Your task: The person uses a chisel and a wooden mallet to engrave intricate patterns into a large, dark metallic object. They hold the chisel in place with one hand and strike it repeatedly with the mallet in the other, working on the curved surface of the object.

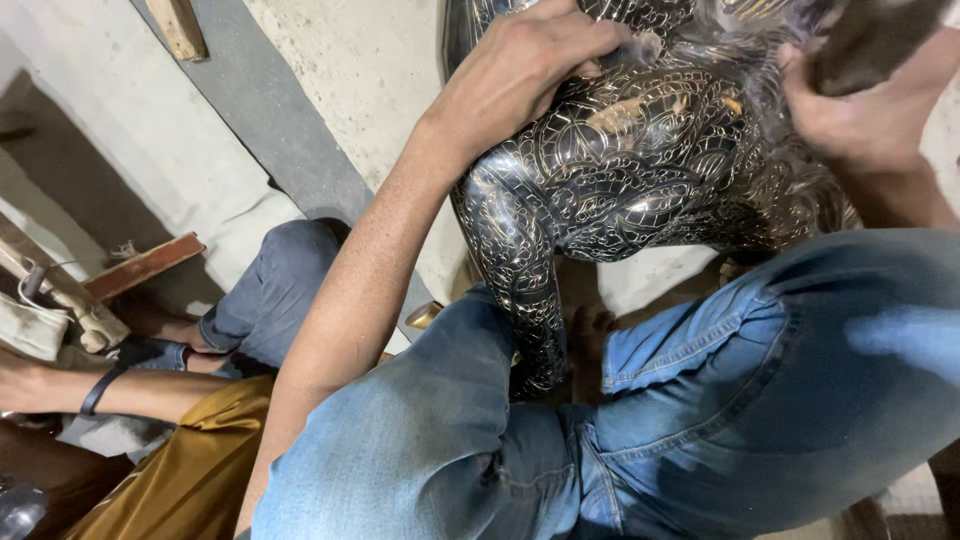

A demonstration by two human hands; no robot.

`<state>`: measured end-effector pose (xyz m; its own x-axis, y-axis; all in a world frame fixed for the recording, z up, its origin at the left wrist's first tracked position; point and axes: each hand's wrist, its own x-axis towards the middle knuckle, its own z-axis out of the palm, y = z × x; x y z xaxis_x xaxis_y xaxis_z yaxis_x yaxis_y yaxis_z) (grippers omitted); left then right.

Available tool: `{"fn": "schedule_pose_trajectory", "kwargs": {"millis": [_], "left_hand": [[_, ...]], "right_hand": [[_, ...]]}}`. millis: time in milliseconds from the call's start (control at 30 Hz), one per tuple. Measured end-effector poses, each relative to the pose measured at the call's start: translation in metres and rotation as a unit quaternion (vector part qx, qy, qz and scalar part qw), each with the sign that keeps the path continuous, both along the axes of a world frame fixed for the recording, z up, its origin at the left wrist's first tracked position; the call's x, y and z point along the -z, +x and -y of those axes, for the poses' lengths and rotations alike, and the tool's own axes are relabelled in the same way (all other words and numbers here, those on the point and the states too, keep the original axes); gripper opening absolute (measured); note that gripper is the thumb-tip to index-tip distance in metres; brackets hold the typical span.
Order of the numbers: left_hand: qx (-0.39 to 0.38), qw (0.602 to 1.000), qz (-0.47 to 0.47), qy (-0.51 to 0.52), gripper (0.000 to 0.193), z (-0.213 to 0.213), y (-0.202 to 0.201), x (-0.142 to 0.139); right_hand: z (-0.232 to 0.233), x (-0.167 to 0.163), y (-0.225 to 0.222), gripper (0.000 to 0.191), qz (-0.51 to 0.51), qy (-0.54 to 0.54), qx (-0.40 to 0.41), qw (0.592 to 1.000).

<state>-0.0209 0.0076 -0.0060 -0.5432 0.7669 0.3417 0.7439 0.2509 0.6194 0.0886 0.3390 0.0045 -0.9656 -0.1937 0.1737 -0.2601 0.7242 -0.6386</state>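
Note:
A large dark metal vessel (620,170) with fine engraved gold-coloured leaf patterns rests between my knees in blue jeans. My left hand (520,70) lies on its upper side, fingers curled around a small tool whose tip touches the surface. My right hand (860,100) at the top right grips a dark brown wooden handle (870,35), blurred by motion, just above the vessel.
Another person sits at the lower left in blue jeans (270,290) and a mustard garment (190,470), their arm (60,385) with a dark wristband. Wooden pieces (140,265) lie on the pale concrete floor (340,70). A grey strip runs diagonally across the floor.

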Motion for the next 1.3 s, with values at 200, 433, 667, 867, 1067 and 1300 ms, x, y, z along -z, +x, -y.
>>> {"fn": "schedule_pose_trajectory", "kwargs": {"millis": [200, 433, 667, 867, 1067, 1300], "left_hand": [[0.009, 1.0, 0.013, -0.001, 0.031, 0.001, 0.0, 0.002], [0.004, 1.0, 0.014, -0.019, 0.026, 0.001, 0.0, 0.001], [0.002, 1.0, 0.004, -0.009, 0.029, 0.001, -0.001, 0.001], [0.002, 1.0, 0.014, -0.006, 0.02, 0.001, -0.001, 0.001], [0.015, 1.0, 0.016, -0.009, 0.023, 0.003, -0.002, -0.003], [0.011, 1.0, 0.0, 0.008, 0.033, 0.003, -0.001, -0.005]], "right_hand": [[-0.006, -0.002, -0.008, 0.04, 0.024, 0.004, -0.006, 1.0], [0.002, -0.003, -0.01, 0.041, 0.005, 0.038, -0.008, 0.999], [0.002, -0.01, -0.008, 0.041, -0.013, 0.064, -0.005, 0.998], [0.008, -0.011, -0.008, 0.042, -0.032, 0.094, -0.008, 0.995], [0.01, -0.013, -0.009, 0.043, -0.053, 0.127, -0.01, 0.99], [0.011, -0.016, -0.012, 0.043, -0.071, 0.149, -0.013, 0.986]]}}
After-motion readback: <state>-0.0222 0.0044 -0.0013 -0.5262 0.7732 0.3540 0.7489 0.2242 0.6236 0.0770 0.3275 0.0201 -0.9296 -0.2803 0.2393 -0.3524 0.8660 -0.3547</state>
